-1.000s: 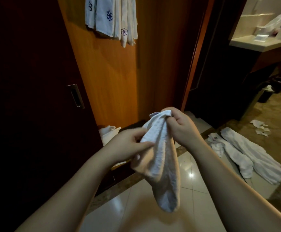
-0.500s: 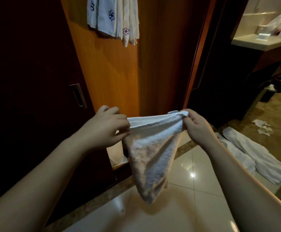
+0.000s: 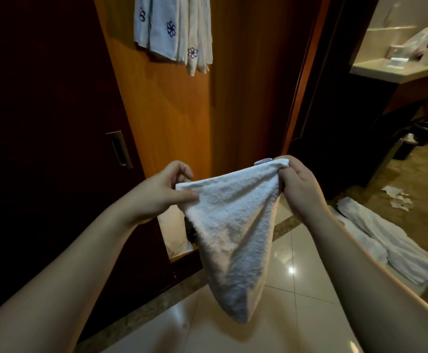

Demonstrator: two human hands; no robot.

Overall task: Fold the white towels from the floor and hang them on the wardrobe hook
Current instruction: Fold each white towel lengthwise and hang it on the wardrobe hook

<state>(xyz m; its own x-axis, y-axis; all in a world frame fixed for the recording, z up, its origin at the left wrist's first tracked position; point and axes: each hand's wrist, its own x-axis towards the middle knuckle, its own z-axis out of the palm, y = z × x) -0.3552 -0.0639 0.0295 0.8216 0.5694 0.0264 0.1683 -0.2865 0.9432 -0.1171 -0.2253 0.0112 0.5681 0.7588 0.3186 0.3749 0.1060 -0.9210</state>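
A small white towel [image 3: 233, 225] hangs in front of me, stretched by its top edge and sagging to a point below. My left hand [image 3: 162, 192] pinches its left corner; my right hand [image 3: 297, 184] grips its right corner. Several white towels with dark flower marks [image 3: 174, 29] hang high on the orange wardrobe panel [image 3: 182, 110]; the hook itself is hidden behind them. More white towels [image 3: 386, 240] lie in a heap on the floor at the right.
A dark sliding door with a recessed handle [image 3: 120, 149] stands at the left. White cloth [image 3: 173, 233] shows inside the wardrobe bottom. At the right are a vanity counter [image 3: 396, 70], a dark bin [image 3: 409, 146], and paper scraps [image 3: 396, 200] on the glossy tile floor.
My hands moved apart and spread the bunched towel out by its top edge. The towel now hangs wide instead of gathered between both hands.
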